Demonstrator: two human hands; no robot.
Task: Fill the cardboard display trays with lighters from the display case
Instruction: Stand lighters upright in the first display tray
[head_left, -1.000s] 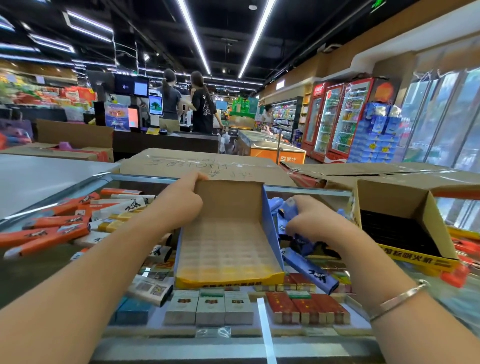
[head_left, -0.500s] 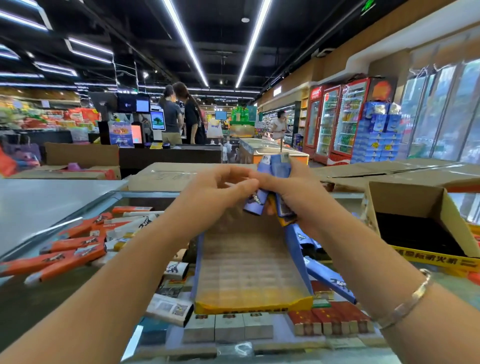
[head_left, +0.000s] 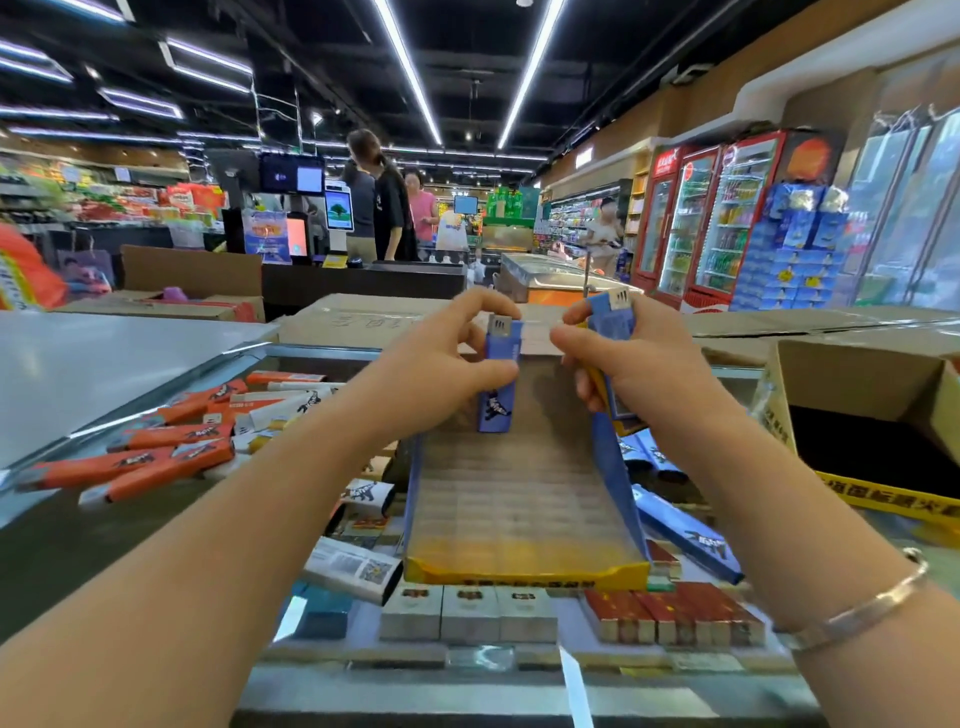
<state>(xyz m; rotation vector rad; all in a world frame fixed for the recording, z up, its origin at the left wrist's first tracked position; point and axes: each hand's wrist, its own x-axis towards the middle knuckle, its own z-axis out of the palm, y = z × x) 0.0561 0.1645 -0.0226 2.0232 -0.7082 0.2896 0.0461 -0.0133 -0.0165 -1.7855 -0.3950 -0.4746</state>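
Having split the bunch held together half a second ago, the left hand (head_left: 441, 364) is pinching one blue lighter (head_left: 500, 382) over the far end of the empty display tray (head_left: 519, 499), while the right hand (head_left: 634, 364) is gripping the remaining lighters (head_left: 610, 332), so filling is starting.

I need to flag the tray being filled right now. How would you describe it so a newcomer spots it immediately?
Start at the glass display case strewn with orange lighters. In its middle, between the person's forearms, lies a shallow empty cardboard tray with a gridded floor. Unlike the deep brown carton to its right, it has blue side walls and a yellow front lip.
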